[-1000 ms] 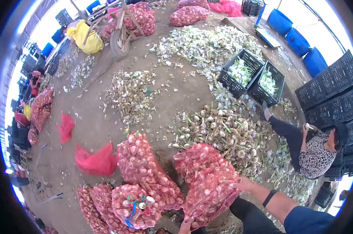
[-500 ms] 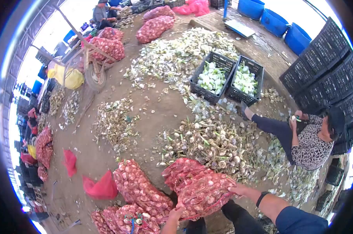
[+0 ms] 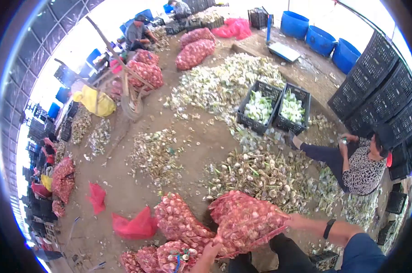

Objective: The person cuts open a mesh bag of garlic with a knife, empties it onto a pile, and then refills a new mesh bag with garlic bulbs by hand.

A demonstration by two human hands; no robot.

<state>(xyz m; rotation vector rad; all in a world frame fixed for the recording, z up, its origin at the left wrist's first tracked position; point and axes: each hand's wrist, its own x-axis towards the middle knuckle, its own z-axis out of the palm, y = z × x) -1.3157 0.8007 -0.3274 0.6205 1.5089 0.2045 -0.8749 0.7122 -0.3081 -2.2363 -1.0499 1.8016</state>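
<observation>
A red mesh bag of garlic (image 3: 249,220) hangs between my hands at the near edge of the garlic heap (image 3: 260,175). My left hand (image 3: 210,251) is closed on its lower left corner. My right hand (image 3: 298,222) grips its right edge, with the arm stretched out from the right. Both thumbs and fingers are partly hidden by the mesh. Just left of it a second full garlic bag (image 3: 181,220) lies on the ground. Another bag tied with blue string (image 3: 175,255) rests in front of that one, near my left wrist.
A seated person (image 3: 363,159) handles garlic at the right. Two black crates (image 3: 283,127) of trimmed garlic stand beyond the heap, near a peelings pile (image 3: 224,82). Flattened red sacks (image 3: 135,224) lie left. A wheelbarrow (image 3: 132,107) and stacked crates (image 3: 374,86) stand farther off.
The held bag looks fuller and more spread at its top left, and garlic inside has shifted. My view has turned slightly, so the surroundings sit farther right. Both hands keep hold of the bag.
</observation>
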